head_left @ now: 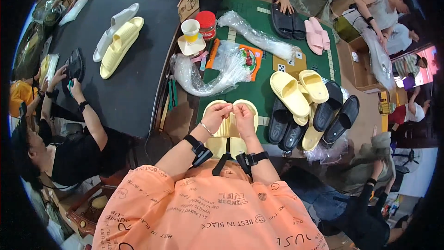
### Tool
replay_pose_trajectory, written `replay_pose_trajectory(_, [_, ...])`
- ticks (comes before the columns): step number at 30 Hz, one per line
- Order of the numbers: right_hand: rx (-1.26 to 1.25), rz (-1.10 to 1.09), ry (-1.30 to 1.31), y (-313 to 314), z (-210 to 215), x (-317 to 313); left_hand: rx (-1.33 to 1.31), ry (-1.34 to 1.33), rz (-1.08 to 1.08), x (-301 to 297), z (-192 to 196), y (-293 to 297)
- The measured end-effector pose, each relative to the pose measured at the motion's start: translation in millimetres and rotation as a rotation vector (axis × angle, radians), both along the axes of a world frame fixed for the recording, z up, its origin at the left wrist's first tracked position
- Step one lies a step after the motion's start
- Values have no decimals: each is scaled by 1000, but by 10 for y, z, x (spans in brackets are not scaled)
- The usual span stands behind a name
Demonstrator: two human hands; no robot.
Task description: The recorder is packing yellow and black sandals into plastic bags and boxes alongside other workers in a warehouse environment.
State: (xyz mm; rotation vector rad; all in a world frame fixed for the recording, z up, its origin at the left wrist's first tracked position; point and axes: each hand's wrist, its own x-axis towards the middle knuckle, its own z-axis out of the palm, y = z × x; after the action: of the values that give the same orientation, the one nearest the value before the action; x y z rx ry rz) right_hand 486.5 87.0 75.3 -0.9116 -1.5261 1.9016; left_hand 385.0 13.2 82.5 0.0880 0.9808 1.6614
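Observation:
A pair of pale yellow slide slippers [252, 107] lies side by side at the near edge of the green table mat, right under my hands. My left hand [215, 117] and my right hand [245, 119] meet above the slippers, thumbs and fingers pinched together. Whatever sits between the fingertips is too small to make out. Just beyond them rests a see-through bag of thin white plastic strands [226, 76]. To the right, more yellow slippers [289, 93] are piled over several black slippers [341, 122].
A second bag of strands [259, 34], a red-lidded jar [206, 24] and a yellow-and-white cup [190, 30] stand farther back. Pink slippers [317, 36] lie far right. A co-worker's hand [284, 2] touches black slippers [287, 22]. Another person works at the dark table [129, 83] on the left.

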Motion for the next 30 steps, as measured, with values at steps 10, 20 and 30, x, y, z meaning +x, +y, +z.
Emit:
replay_pose_trajectory(10, [-52, 52, 12, -16, 146, 5, -1, 4, -72, -81, -7, -28])
replay_pose_trajectory(20, [-90, -9, 21, -7, 86, -11, -4, 20, 41, 23, -14, 11])
replay_pose_trajectory(30, [-83, 41, 11, 8, 72, 26, -19, 63, 65, 53, 7, -16])
